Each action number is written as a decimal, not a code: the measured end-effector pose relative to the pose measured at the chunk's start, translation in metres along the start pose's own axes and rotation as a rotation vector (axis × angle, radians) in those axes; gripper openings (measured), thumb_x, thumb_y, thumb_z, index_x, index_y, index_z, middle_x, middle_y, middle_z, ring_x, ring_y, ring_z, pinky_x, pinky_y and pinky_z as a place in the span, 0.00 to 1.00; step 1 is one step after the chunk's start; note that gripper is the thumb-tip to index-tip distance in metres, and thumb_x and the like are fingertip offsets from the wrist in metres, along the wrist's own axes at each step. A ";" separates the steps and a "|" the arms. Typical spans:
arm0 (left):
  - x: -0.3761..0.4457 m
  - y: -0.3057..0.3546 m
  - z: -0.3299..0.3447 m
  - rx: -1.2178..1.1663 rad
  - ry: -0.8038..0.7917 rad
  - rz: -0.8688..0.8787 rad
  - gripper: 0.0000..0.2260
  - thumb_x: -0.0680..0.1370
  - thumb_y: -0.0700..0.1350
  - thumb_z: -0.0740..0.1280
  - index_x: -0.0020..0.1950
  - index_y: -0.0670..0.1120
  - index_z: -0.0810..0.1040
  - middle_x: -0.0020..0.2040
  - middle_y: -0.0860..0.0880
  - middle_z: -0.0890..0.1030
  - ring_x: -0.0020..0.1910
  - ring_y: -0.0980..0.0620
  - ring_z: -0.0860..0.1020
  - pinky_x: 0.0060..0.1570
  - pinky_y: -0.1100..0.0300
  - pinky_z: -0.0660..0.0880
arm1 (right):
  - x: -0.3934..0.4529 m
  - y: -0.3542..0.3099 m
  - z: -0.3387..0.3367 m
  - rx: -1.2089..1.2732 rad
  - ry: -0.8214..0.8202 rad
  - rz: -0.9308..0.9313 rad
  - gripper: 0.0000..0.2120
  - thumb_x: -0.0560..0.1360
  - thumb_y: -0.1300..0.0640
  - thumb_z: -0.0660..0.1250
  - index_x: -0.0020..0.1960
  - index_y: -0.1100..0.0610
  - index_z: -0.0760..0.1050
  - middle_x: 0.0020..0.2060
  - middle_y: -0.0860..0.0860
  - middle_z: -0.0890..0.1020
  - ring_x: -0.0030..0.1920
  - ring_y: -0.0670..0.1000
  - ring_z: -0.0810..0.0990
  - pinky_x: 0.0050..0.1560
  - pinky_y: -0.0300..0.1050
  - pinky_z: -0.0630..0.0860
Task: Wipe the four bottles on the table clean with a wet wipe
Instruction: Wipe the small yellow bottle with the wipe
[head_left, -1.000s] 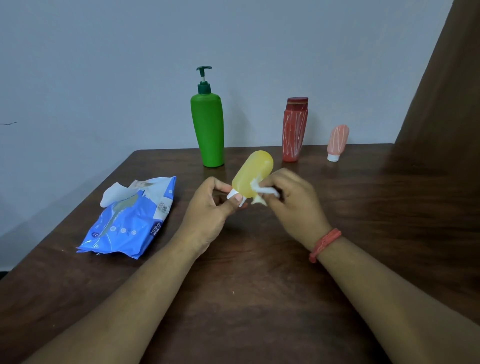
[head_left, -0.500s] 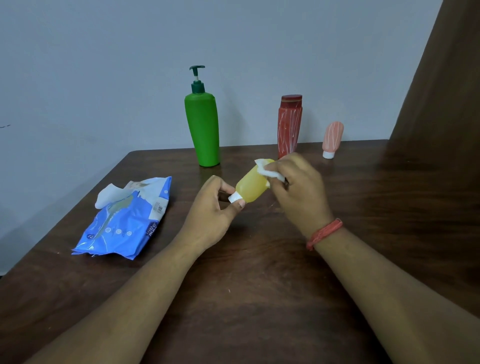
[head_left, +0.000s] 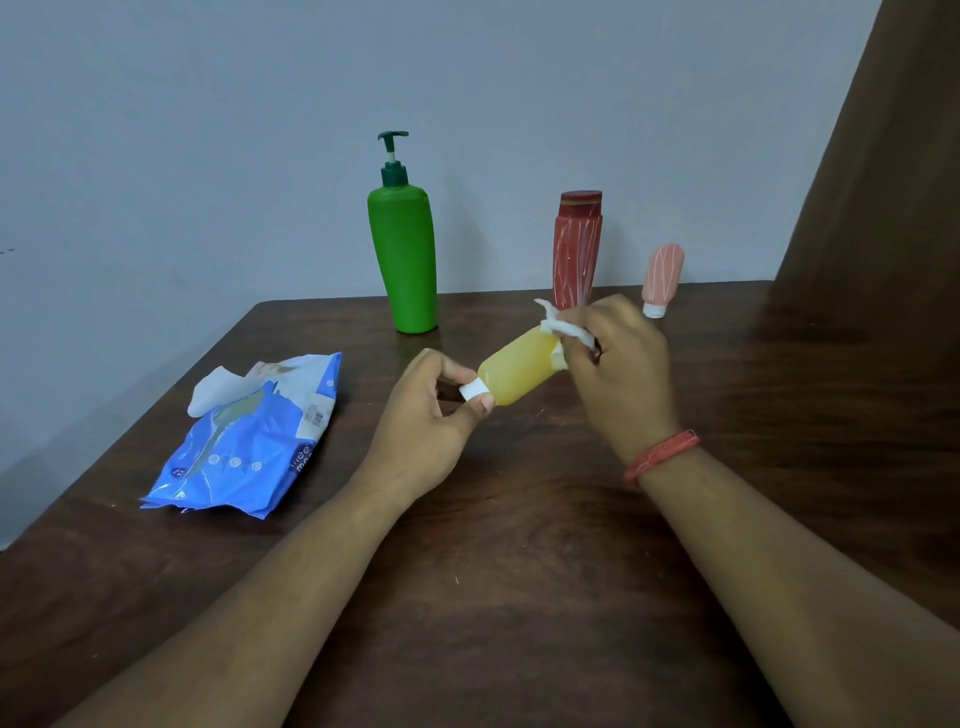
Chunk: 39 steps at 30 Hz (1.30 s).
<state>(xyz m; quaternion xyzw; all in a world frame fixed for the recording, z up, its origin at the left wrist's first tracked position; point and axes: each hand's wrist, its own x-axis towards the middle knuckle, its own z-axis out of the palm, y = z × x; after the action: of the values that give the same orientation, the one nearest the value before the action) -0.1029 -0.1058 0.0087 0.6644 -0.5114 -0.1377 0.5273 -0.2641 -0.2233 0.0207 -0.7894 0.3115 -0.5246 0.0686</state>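
Pinching the white cap (head_left: 474, 389) between thumb and fingers, the left hand (head_left: 423, 421) held the small yellow bottle (head_left: 517, 369) in the air above the tabletop (head_left: 519, 545), tilted so its rounded base pointed up and away toward the right. The right hand (head_left: 621, 374) had its fingers curled round a bunched wet wipe (head_left: 563, 326) and pressed it against that far end of the bottle.

The step in hand looked like the wiping of the yellow bottle, with the wipe at the base end; the middle of the body and the cap end showed bare. Three others stood upright near the back edge: a green pump bottle (head_left: 404, 254), a red bottle (head_left: 576, 244) partly hidden behind the right hand, and a small pink bottle (head_left: 662, 278) resting on its white cap. Whether any of these had been cleaned could not be told. A blue pack of wipes (head_left: 249, 447) lay flat to the left with a sheet sticking out of its opening.

The next move would probably call for turning the bottle by the cap so the wipe could reach the unseen side, then setting it down and taking up another bottle. The narrow grip on the cap might slip under hard rubbing.
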 end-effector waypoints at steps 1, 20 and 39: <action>0.000 -0.001 0.001 -0.077 -0.002 -0.035 0.08 0.77 0.40 0.73 0.49 0.49 0.75 0.50 0.49 0.82 0.47 0.54 0.82 0.49 0.65 0.77 | -0.003 -0.002 0.002 0.015 -0.041 -0.054 0.10 0.75 0.66 0.70 0.55 0.58 0.83 0.49 0.54 0.80 0.47 0.48 0.77 0.48 0.31 0.72; 0.001 0.003 0.002 -0.927 -0.031 -0.378 0.03 0.79 0.34 0.66 0.47 0.39 0.74 0.54 0.33 0.78 0.46 0.45 0.83 0.47 0.50 0.82 | -0.007 -0.012 0.005 0.000 -0.135 -0.249 0.07 0.74 0.64 0.72 0.52 0.59 0.82 0.49 0.52 0.81 0.47 0.49 0.79 0.44 0.44 0.78; -0.002 0.000 0.003 -0.798 -0.043 -0.333 0.03 0.80 0.33 0.64 0.47 0.39 0.72 0.55 0.36 0.76 0.47 0.43 0.82 0.43 0.55 0.82 | -0.007 -0.007 0.008 0.396 -0.049 0.133 0.11 0.76 0.66 0.69 0.51 0.52 0.81 0.48 0.47 0.80 0.49 0.48 0.81 0.49 0.51 0.82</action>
<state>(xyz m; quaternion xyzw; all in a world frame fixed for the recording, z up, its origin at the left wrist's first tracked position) -0.1057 -0.1054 0.0065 0.4787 -0.3148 -0.4216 0.7029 -0.2558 -0.2159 0.0146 -0.7506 0.2521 -0.5506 0.2645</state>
